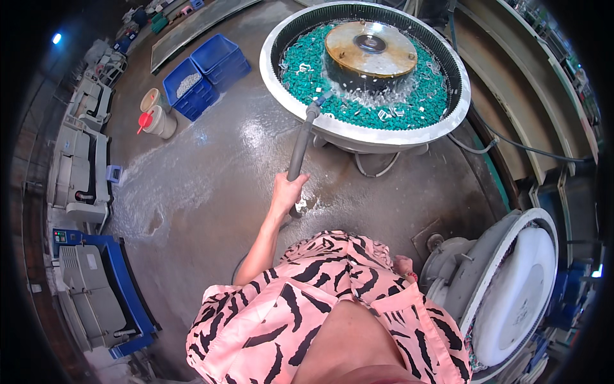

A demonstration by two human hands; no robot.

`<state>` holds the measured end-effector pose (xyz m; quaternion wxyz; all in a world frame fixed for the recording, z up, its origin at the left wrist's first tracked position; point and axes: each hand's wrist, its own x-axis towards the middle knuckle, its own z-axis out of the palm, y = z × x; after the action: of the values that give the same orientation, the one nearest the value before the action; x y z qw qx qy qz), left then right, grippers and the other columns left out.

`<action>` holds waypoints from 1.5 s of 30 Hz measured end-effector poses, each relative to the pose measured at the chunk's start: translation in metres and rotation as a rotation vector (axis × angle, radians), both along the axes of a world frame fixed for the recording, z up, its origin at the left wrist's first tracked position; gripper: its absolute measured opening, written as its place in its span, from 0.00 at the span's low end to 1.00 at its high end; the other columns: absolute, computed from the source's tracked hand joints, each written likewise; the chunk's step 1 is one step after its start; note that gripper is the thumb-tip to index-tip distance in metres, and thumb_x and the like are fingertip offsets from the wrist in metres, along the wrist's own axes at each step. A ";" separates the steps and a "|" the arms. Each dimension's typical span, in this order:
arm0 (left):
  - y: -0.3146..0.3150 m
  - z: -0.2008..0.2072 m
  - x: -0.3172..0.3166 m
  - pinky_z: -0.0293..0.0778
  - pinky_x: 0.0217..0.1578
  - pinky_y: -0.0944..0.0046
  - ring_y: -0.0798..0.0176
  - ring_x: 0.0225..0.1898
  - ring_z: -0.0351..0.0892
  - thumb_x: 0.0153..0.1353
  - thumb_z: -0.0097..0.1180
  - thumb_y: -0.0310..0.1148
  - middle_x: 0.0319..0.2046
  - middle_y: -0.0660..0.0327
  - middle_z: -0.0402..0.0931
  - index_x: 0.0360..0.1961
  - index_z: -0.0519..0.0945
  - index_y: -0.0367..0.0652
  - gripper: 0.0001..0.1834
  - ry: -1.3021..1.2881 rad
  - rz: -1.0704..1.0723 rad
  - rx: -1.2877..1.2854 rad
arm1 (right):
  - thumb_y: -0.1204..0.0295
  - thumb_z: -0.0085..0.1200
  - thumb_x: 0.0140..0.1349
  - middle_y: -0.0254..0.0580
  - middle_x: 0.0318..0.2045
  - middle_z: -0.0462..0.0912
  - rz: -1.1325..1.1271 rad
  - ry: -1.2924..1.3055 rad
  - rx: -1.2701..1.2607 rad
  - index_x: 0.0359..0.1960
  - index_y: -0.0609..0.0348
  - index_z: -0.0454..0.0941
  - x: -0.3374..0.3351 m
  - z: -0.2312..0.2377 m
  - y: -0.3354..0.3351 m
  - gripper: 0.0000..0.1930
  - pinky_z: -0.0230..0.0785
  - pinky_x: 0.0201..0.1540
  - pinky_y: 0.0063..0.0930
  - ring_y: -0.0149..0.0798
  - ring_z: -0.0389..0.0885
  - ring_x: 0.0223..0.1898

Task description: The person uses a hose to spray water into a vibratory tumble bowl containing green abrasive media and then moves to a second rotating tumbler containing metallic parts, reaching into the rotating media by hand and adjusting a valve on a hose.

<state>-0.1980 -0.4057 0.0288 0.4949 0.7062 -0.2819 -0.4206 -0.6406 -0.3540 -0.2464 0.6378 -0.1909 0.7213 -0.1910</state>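
Note:
My left hand is wrapped round a grey pipe-like water wand, held out ahead of me. The wand's tip reaches over the near rim of a round vibratory tumbling bowl. Water splashes inside, around the bowl's raised centre hub. Green tumbling chips fill the ring, with several pale metal parts lying among them. Close by my right side hangs my right hand, a red bracelet at its wrist. It is small in view, and its fingers are mostly hidden.
Two blue crates stand at the far left, one with whitish pieces inside. Beside them are white buckets, with a red scoop on one. A second round machine is close at my right. Machines line the left; the floor is wet.

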 end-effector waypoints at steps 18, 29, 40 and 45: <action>0.009 0.000 -0.002 0.58 0.09 0.69 0.73 0.08 0.62 0.51 0.57 0.34 0.07 0.67 0.63 0.11 0.67 0.42 0.17 -0.035 -0.008 0.013 | 0.73 0.44 0.58 0.55 0.25 0.78 0.147 0.025 0.008 0.45 0.60 0.73 -0.017 -0.024 0.001 0.14 0.70 0.22 0.41 0.48 0.77 0.21; 0.014 0.001 -0.004 0.53 0.08 0.71 0.76 0.07 0.56 0.53 0.55 0.30 0.06 0.70 0.60 0.11 0.66 0.44 0.17 -0.016 0.009 -0.033 | 0.73 0.41 0.59 0.57 0.29 0.78 0.093 0.015 0.079 0.49 0.59 0.70 -0.011 -0.020 -0.005 0.16 0.71 0.25 0.41 0.48 0.77 0.23; 0.014 0.004 -0.007 0.54 0.07 0.71 0.76 0.06 0.57 0.54 0.55 0.30 0.06 0.69 0.61 0.12 0.66 0.44 0.16 -0.042 0.006 -0.022 | 0.73 0.39 0.60 0.61 0.31 0.78 0.112 0.015 0.086 0.50 0.59 0.70 -0.016 -0.027 -0.002 0.17 0.72 0.28 0.43 0.51 0.78 0.26; 0.014 0.006 -0.008 0.54 0.07 0.71 0.76 0.06 0.57 0.53 0.55 0.30 0.06 0.69 0.60 0.12 0.66 0.44 0.16 -0.040 0.006 -0.023 | 0.72 0.41 0.60 0.57 0.30 0.79 0.133 0.008 0.063 0.50 0.61 0.67 -0.018 -0.029 0.000 0.16 0.74 0.29 0.44 0.52 0.79 0.26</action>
<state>-0.2062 -0.3912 0.0351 0.4987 0.7095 -0.2942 -0.4016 -0.6585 -0.3538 -0.2750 0.6519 -0.2189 0.7153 -0.1245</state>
